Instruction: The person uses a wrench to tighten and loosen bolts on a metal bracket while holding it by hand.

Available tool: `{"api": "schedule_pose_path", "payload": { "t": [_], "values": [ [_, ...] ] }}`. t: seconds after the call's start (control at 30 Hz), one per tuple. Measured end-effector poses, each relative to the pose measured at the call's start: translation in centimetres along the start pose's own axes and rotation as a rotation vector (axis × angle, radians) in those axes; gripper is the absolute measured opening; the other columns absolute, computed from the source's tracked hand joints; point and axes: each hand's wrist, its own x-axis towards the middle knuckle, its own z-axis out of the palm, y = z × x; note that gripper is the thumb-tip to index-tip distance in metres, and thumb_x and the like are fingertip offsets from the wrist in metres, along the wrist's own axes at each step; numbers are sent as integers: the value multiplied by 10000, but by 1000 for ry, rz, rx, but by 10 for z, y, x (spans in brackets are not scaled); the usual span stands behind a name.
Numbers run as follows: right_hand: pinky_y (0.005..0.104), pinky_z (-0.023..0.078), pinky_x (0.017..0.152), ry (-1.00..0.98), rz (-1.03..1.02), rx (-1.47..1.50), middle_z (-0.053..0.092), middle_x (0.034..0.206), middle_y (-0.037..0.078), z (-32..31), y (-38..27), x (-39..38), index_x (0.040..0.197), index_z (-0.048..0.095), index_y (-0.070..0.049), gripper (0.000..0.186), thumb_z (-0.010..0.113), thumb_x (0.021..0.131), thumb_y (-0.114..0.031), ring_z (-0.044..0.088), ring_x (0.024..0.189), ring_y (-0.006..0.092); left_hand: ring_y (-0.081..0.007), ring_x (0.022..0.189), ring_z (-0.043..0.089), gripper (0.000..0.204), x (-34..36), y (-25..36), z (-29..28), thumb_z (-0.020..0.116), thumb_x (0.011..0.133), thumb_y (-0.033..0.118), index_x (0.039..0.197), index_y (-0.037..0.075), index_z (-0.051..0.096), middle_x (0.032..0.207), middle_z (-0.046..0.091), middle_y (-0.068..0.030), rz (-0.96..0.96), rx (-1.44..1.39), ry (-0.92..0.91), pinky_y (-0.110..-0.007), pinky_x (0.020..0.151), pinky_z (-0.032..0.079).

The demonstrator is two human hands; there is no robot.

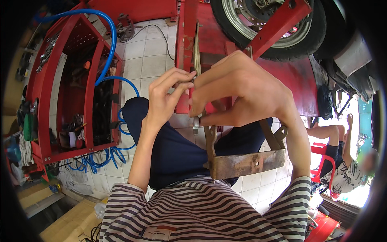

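Note:
My left hand (164, 93) is closed in a pinch, thumb against forefinger, beside a narrow upright metal strip (196, 44) on a red metal frame (188, 30). Whatever sits between those fingertips is too small to make out. My right hand (250, 90) reaches across from the right with curled fingers close to the left fingertips. A short flat metal end (196, 128) shows just below its fingers, and the rest is hidden by the hand. Beneath the right hand and above my lap is a rusty U-shaped metal bracket (238, 166) with holes in its arms.
A motorcycle wheel (278, 24) stands on the red platform (290, 86) ahead. On the left is a red tool cart (90, 84) with a blue hose (114, 36) looped over it. Another person (348, 169) sits by a red chair (328, 161) at the right.

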Motion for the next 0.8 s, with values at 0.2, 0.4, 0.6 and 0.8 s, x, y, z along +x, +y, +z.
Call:
{"api": "schedule_pose_path", "payload": {
  "t": [0.2,0.4,0.6,0.8],
  "values": [
    [381,478,592,-223,76,-131,664,717,44,-11,-13,13,795,693,-94,152,773,670,-125,647,684,268,-151,695,641,151,-2,5,-2,649,869,-44,1016,-35,679,887,674,-92,4,31,17,-263,625,508],
    [385,506,629,-118,111,-34,686,773,62,-6,-15,1,823,710,-91,90,719,734,-87,667,746,272,-85,545,528,255,-34,40,-3,537,1029,269,1086,21,540,732,595,-38,-565,-598,-64,-234,496,400],
    [392,512,624,-92,155,-37,713,850,89,-8,-14,-10,944,724,-80,155,690,793,-74,661,721,295,-30,513,372,303,-34,66,-4,530,1033,353,1002,55,484,642,444,38,-616,-769,-178,-214,465,256],
    [342,514,610,160,326,28,724,843,108,-2,-28,-24,1055,716,-65,238,688,819,-48,665,670,266,-19,511,327,227,-26,75,-8,563,1018,260,942,63,481,626,361,65,-757,-877,-171,-213,469,218]
  ]
}}
